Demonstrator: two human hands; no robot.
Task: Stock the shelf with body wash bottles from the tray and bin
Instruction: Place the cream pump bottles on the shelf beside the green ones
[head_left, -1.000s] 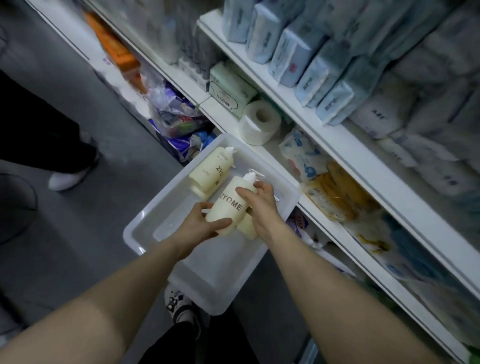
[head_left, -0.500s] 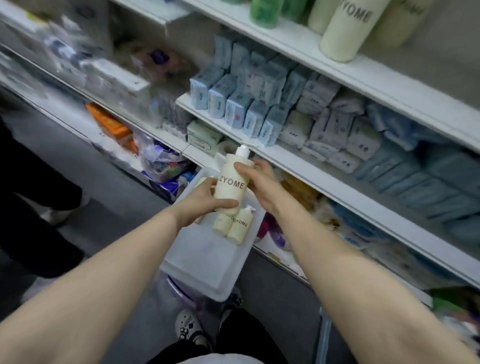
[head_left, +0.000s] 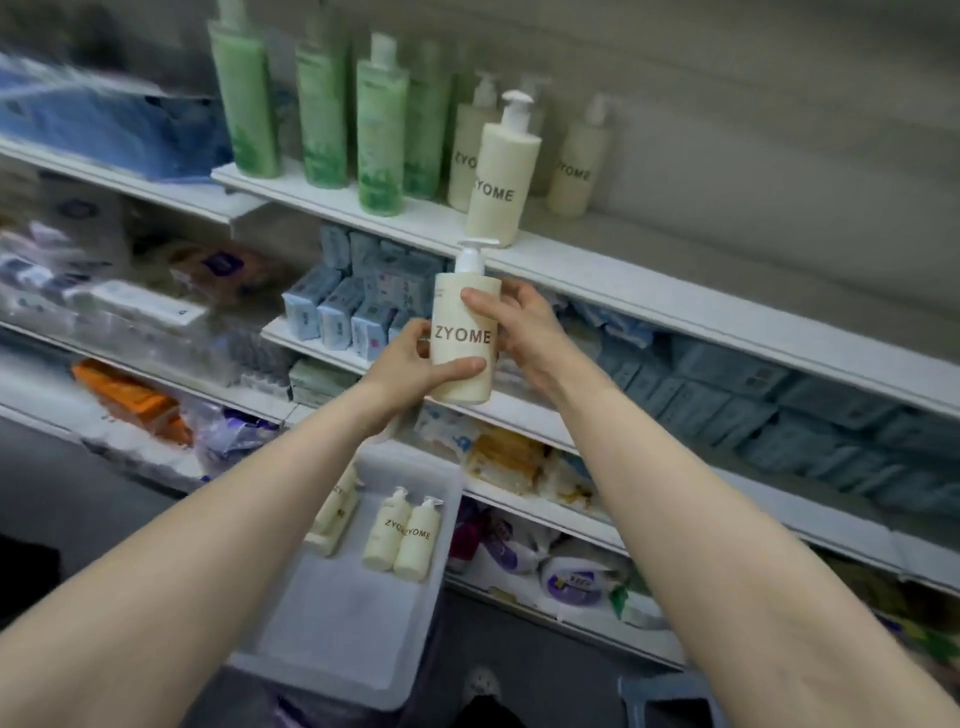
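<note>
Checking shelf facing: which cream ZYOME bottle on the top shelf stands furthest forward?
The front ZYOME bottle, at the shelf edge with its label sharp; the other cream bottles stand behind it.

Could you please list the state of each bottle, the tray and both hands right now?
Held bottle: upright, off the shelf.
Left hand: gripping it.
Right hand: gripping it.
Front shelf bottle: standing.
Tray: holds lying bottles.

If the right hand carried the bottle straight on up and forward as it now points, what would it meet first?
Probably the front edge of the top shelf, or the cream bottle standing at that edge, just above the held bottle in the right hand. Depth is unclear.
</note>
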